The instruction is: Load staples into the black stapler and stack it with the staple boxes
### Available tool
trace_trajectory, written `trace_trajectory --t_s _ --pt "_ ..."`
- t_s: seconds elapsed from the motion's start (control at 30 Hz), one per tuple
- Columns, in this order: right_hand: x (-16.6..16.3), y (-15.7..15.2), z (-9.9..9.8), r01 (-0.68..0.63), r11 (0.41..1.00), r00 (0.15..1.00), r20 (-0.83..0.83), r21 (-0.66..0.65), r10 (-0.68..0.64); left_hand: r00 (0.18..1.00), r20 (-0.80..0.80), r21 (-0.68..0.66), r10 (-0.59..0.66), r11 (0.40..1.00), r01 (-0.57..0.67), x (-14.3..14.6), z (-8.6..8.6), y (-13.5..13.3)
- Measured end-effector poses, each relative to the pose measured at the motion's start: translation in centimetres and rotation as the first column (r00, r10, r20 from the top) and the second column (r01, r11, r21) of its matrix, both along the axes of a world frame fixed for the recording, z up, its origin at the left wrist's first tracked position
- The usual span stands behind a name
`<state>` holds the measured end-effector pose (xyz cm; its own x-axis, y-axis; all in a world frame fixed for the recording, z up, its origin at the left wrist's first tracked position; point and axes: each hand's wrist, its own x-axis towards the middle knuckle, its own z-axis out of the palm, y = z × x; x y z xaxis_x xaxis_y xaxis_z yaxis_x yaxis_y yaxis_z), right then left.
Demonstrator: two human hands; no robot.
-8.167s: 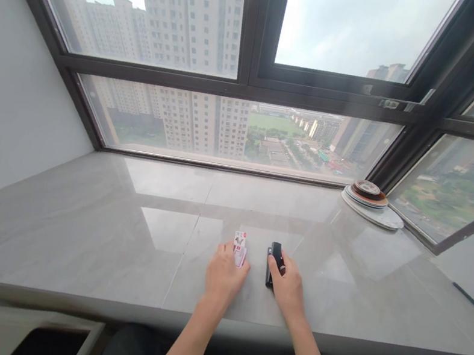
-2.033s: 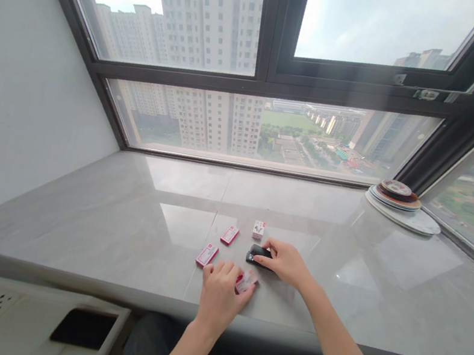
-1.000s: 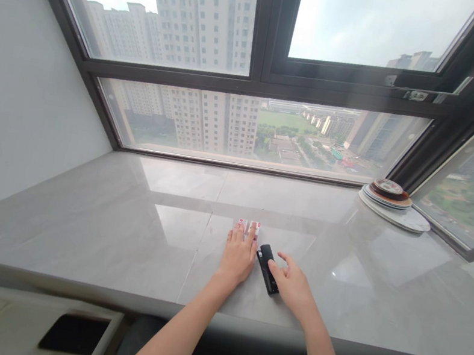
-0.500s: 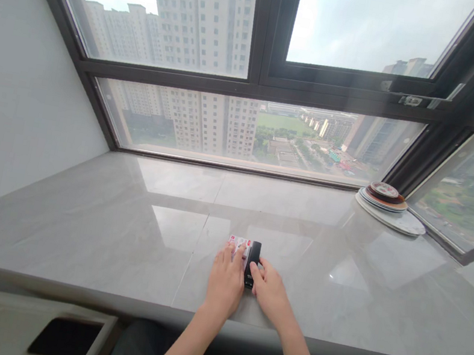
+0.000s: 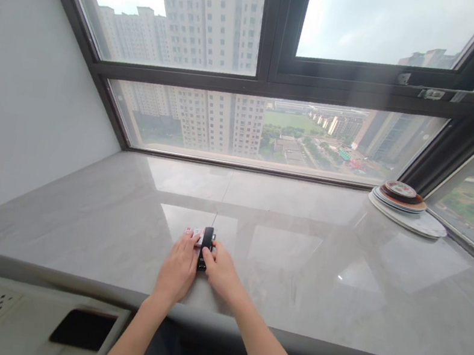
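**Right hand (image 5: 221, 269) grasps a black stapler (image 5: 207, 238) while left hand (image 5: 176, 271) covers small boxes (image 5: 197, 232)**

We look out through a dark-framed window (image 5: 271, 36) above a wide grey stone sill (image 5: 317, 265), its back edge running along the bottom of the frame. Below the sill's front edge, toward the left, we see a white perforated panel (image 5: 16, 322) with a black rectangle (image 5: 84, 329) on it. A stack of round plates (image 5: 402, 202) rests at the sill's back right corner.

Both hands work close together, left of the sill's middle and nearer its front edge than its back edge. We see the left hand laid low, fingers nearly straight and together over the boxes; its thumb and palm are hidden, so we can't make out whether it grips them. The right hand is curled around the stapler, thumb on top, fingers at the right side.

The stapler lies lengthwise between front and back edges, right beside the left hand. Smallest of all, the red-and-white boxes show only past the left fingertips, just left of the stapler.
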<state>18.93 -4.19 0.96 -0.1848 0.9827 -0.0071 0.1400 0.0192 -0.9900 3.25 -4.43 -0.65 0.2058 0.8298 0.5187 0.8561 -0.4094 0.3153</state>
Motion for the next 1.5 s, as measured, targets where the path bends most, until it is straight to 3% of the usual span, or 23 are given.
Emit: trace_trajectory --t_s 0.17,0.37,0.47,0.57,0.67,0.73,0.8,0.9,1.0,1.17,1.5 --pt "-3.8 2.3 0.0 0.024 1.000 1.000 0.016 0.004 -0.024 0.996 -0.048 0.028 -0.070 0.997 0.071 -4.2 0.4 3.3" --pt "-4.0 1.9 0.6 0.017 1.000 0.999 0.045 0.013 -0.018 0.999 0.003 -0.008 -0.037 0.999 0.037 -4.0 1.0 3.8" --pt "-3.0 1.1 0.9 0.131 0.990 0.988 0.068 0.059 -0.135 0.995 0.093 -0.001 0.030 1.000 -0.030 -3.9 2.2 3.2" --pt "0.0 -0.1 0.9 0.275 0.954 0.952 0.106 0.120 -0.288 0.977 0.179 0.048 0.117 0.991 -0.128 -3.7 3.5 1.9" --pt "5.9 -1.6 0.4 0.348 0.922 0.912 0.164 0.172 -0.375 0.968 0.223 0.094 0.115 0.986 -0.139 -1.8 4.3 -0.1" --pt "10.5 -2.5 -0.2 0.333 0.901 0.864 0.294 0.276 -0.409 0.980 0.196 0.084 0.027 0.995 -0.045 1.0 4.3 -1.4" --pt "14.6 -3.4 -0.9 0.258 0.888 0.757 0.490 0.381 -0.431 0.985 0.128 0.034 -0.117 0.993 0.114 4.7 3.9 -2.3" --pt "18.4 -4.8 -1.9 0.148 0.903 0.582 0.702 0.404 -0.409 0.962 0.002 -0.100 -0.274 0.957 0.273 9.8 2.7 -2.5" --pt "19.0 -6.0 -2.3 0.080 0.926 0.450 0.816 0.368 -0.363 0.953 -0.093 -0.187 -0.288 0.945 0.268 12.4 1.4 -1.8" --pt "17.5 -6.5 -2.3 0.086 0.919 0.316 0.865 0.384 -0.391 0.962 -0.151 -0.189 -0.227 0.962 0.198 12.4 0.2 -1.5" --pt "17.6 -6.5 -2.2 0.085 0.925 0.317 0.870 0.370 -0.377 0.964 -0.135 -0.186 -0.229 0.961 0.203 12.1 0.4 -1.6"
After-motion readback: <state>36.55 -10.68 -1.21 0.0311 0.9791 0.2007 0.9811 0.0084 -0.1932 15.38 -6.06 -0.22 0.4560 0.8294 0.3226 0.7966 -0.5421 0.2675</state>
